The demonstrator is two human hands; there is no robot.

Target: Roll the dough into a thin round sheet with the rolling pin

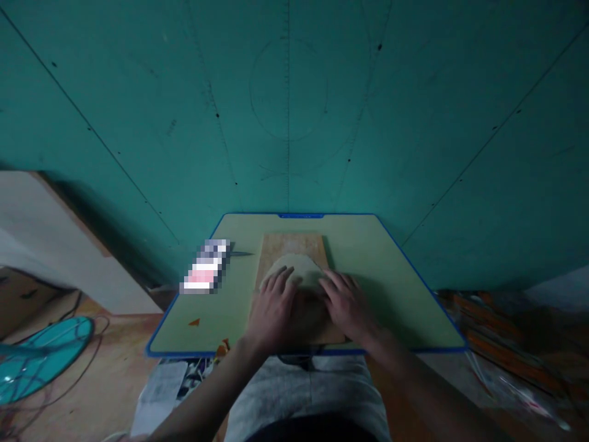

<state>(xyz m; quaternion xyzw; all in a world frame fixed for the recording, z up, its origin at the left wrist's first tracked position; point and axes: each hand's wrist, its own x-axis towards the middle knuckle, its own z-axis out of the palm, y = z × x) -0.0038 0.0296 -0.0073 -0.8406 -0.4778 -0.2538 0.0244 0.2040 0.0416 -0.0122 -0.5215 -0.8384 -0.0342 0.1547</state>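
Note:
A pale, rounded, flattened piece that looks like dough (298,265) lies on a wooden board (289,241) in the middle of a light green table (396,288). My left hand (275,302) rests on the left side of the piece, its fingers spread and pointing forward. On the right side, my right hand (344,301) touches it with fingers apart and slightly bent. Neither hand is wrapped round anything. The near part of the board lies in shadow between my wrists.
A pixelated flat object (205,267) lies at the table's left, beside a thin pointed tool (242,253). Small orange scraps (194,322) are near the front left. A green wall (294,110) rises behind the table. A turquoise round base (46,356) stands on the floor at left.

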